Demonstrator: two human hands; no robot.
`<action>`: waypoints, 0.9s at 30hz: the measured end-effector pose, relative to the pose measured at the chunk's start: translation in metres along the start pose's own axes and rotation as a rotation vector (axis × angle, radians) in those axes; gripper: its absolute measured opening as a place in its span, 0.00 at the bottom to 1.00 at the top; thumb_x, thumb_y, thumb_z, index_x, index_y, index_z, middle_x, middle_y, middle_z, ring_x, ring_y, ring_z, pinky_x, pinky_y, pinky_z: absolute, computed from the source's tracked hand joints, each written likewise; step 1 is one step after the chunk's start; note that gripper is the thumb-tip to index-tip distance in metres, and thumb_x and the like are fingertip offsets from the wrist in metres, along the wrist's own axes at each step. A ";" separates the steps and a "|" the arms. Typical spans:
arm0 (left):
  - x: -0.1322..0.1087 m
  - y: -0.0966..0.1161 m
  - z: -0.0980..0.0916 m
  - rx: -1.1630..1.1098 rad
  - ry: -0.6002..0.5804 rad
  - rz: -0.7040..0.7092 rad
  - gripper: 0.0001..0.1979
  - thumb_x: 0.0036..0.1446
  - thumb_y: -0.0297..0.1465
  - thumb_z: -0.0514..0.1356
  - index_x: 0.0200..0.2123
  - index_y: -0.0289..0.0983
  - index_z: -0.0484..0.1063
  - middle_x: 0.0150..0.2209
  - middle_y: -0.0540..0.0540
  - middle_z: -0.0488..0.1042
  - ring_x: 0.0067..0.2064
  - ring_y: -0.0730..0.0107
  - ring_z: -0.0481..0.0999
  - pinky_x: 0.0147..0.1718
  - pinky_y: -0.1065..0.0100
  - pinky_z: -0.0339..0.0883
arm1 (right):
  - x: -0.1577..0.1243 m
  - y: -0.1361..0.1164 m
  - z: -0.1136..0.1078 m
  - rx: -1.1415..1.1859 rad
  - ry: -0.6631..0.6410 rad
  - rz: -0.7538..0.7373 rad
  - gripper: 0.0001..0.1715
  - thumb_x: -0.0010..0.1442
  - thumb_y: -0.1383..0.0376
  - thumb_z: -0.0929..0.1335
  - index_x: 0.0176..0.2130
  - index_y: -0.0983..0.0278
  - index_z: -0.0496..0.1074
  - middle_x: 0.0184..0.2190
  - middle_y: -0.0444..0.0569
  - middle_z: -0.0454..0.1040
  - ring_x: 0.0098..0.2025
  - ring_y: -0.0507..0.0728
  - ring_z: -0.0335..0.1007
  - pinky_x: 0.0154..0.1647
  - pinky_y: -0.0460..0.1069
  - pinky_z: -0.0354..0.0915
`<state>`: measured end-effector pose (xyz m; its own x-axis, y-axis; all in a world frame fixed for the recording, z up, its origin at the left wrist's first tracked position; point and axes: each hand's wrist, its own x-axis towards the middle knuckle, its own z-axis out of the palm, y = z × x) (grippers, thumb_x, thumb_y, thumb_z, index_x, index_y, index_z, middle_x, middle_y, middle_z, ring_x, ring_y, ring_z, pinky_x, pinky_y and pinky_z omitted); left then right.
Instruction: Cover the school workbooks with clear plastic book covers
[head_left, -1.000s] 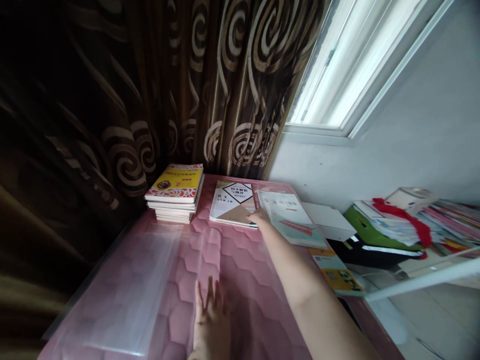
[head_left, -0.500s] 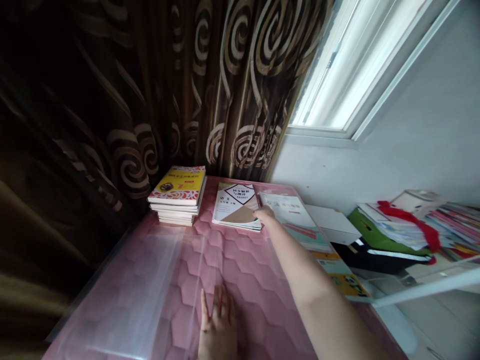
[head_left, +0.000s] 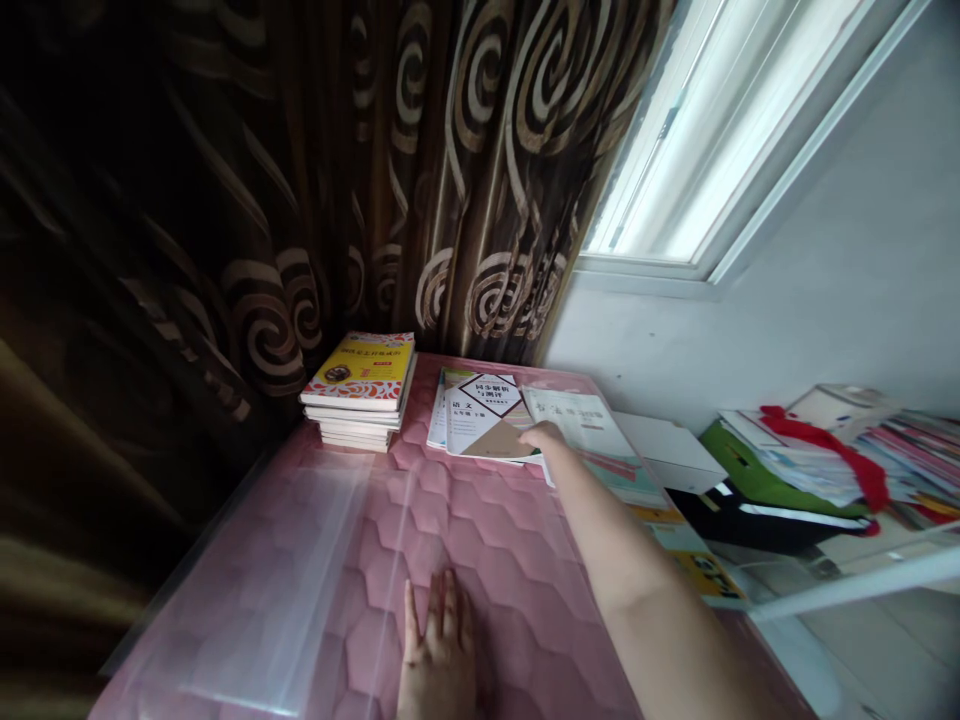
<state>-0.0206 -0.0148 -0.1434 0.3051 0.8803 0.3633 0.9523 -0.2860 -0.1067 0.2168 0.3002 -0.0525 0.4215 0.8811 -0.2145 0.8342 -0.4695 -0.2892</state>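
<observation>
Pink quilted table cover bears the left hand, flat with fingers spread, at 6 o'clock. At 12 o'clock the right hand pinches the near corner of a diamond-patterned workbook, skewed atop its thin pile. Judged mid-pull; next needs a firmer grip, clear of the yellow book stack at 11 o'clock
</observation>
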 end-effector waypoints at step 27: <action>0.016 -0.017 -0.042 -0.205 -0.196 0.067 0.26 0.54 0.30 0.57 0.58 0.44 0.68 0.60 0.40 0.66 0.60 0.48 0.65 0.55 0.40 0.59 | -0.020 -0.029 0.011 -0.032 -0.077 -0.047 0.34 0.39 0.55 0.78 0.43 0.67 0.73 0.49 0.64 0.74 0.53 0.68 0.70 0.44 0.52 0.69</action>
<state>-0.0319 -0.0118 -0.0973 0.3821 0.9077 0.1734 0.9143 -0.3986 0.0720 0.1803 0.2955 -0.0501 0.3539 0.8946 -0.2728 0.8640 -0.4244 -0.2708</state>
